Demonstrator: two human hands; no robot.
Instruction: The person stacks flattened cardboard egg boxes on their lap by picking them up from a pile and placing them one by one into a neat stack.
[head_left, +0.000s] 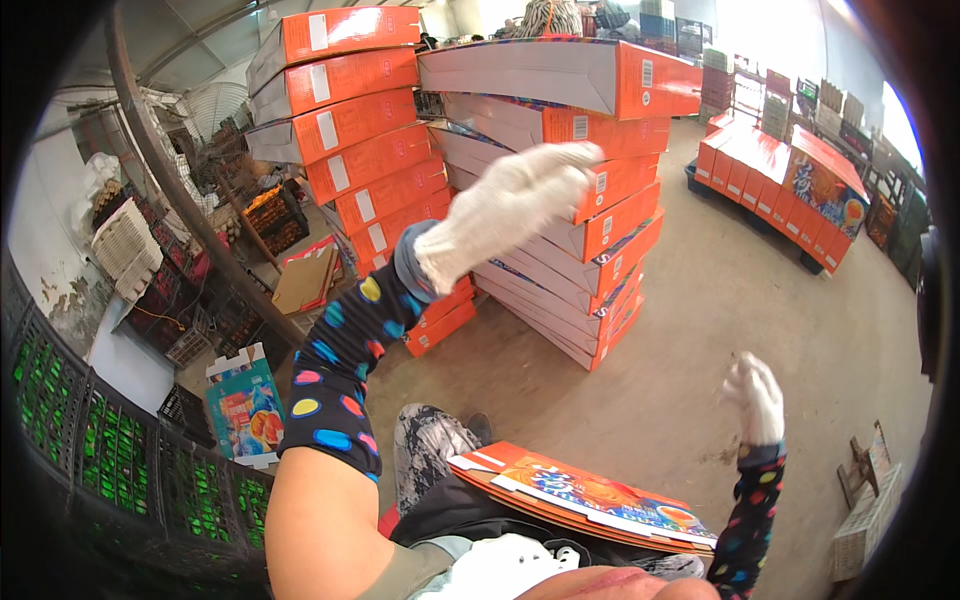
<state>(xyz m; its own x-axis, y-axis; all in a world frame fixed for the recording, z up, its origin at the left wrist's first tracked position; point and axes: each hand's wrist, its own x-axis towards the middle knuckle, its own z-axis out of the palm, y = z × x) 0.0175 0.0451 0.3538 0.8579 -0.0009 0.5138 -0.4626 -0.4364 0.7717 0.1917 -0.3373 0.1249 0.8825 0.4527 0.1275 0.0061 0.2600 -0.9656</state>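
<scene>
My left hand (514, 206), in a white knitted glove, is raised before two tall stacks of orange gift boxes. It holds nothing, with its fingers stretched out and blurred; whether it touches a box cannot be told. Behind it stands the right stack of boxes (626, 247), with the left stack of boxes (375, 169) beside it. My right hand (757, 401), also gloved, hangs over the floor at the right, empty, its fingers loosely bent and apart. Across my lap lie several flattened printed cartons (585, 495) in a pile, their top face bearing writing and a food picture.
Black plastic crates (120, 442) with green showing through line the left edge. A teal printed carton (246, 409) lies by them, near a metal post (180, 180). More orange boxes (780, 195) rest on a low base at the right. A white slatted crate (866, 525) sits at the lower right.
</scene>
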